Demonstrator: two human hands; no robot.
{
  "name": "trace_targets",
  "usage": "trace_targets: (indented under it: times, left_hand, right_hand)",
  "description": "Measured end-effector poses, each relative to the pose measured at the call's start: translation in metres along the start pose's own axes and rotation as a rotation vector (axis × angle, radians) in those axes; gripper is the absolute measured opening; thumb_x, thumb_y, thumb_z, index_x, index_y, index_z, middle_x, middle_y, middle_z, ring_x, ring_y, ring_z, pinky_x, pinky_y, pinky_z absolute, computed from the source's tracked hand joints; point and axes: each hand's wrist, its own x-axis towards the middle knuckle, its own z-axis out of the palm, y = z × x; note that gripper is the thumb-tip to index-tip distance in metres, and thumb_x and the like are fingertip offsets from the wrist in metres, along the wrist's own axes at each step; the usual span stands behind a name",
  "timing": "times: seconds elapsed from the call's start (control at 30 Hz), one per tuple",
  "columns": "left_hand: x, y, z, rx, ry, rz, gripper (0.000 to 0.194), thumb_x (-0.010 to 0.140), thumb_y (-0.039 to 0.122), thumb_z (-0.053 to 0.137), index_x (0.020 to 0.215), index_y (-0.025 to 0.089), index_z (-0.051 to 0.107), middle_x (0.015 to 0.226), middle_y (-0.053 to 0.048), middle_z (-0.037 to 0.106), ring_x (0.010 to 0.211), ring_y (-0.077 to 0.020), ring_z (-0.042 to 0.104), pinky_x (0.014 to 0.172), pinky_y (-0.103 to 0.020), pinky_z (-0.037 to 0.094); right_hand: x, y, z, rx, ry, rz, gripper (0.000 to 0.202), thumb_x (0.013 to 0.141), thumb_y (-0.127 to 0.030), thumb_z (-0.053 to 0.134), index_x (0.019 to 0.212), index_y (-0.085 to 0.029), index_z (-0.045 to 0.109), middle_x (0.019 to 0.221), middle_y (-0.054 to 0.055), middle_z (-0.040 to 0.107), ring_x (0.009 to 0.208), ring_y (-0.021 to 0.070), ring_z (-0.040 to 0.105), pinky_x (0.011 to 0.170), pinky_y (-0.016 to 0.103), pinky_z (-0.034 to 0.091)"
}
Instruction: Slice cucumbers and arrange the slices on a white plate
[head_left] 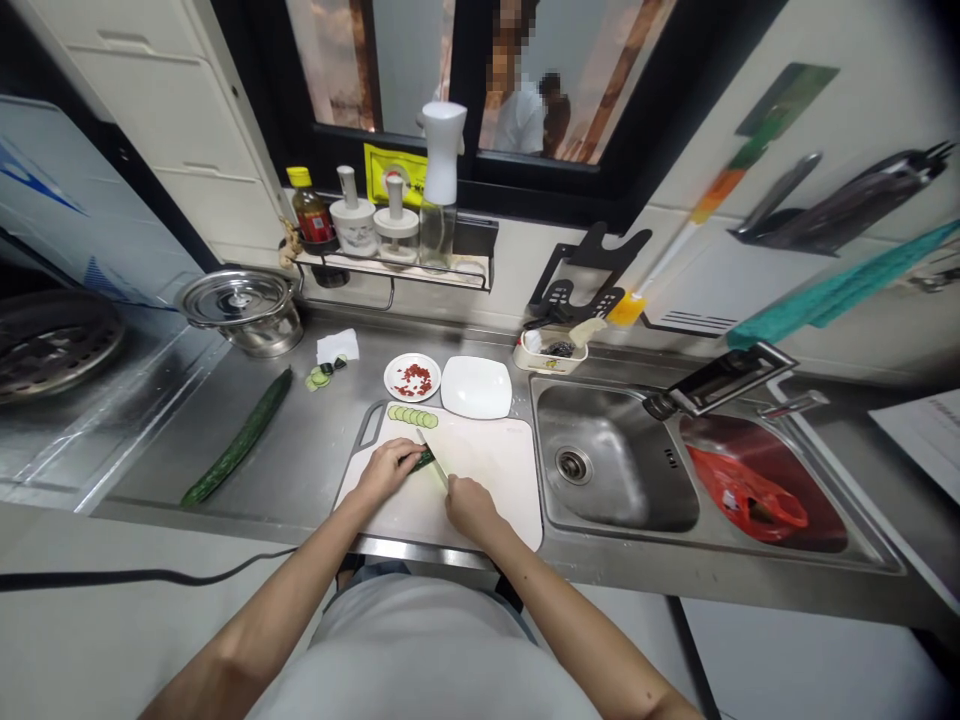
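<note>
On the white cutting board [495, 470], my left hand [388, 468] has its fingers closed on a short dark-green piece of cucumber [424, 458]. My right hand [472, 508] grips a knife [433, 455], whose blade lies against the cucumber beside the left fingertips. A row of overlapping cucumber slices [412, 416] rests near the board's back edge. Just behind the board stand a small white plate [389, 378] with chopped red bits and a white square dish [477, 385]. Part of the cucumber is hidden by my left fingers.
A whole cucumber [238, 438] lies on the counter at left, near a lidded steel pot [247, 305]. Cucumber scraps [321, 375] sit behind the board. To the right is a double sink [611, 480] with a red plastic bag [750, 495]. Above hangs a condiment rack [405, 272].
</note>
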Motion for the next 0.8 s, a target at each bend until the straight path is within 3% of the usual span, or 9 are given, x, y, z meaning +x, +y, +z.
trace_targets:
  times: [0.4,0.8]
  left_hand:
    - [0.000,0.004,-0.002,-0.012,-0.005,-0.024,0.025,0.090,0.030,0.051,0.100,0.021,0.072,0.100,-0.006,0.072,0.093,-0.0183,0.064,0.086,-0.032,0.050]
    - [-0.001,0.002,-0.001,0.010,0.008,-0.014,0.024,0.090,0.031,0.052,0.099,0.022,0.072,0.101,-0.005,0.072,0.093,-0.0176,0.064,0.086,-0.031,0.049]
  right_hand:
    - [0.004,0.001,0.002,0.010,-0.024,0.001,0.031,0.088,-0.009,0.037,0.111,-0.012,0.058,0.100,0.015,0.067,0.097,0.0200,0.064,0.078,0.027,0.045]
    - [0.014,-0.005,0.010,0.002,0.030,0.034,0.029,0.087,-0.008,0.037,0.108,-0.011,0.057,0.100,0.015,0.068,0.093,0.0202,0.065,0.074,0.027,0.046]
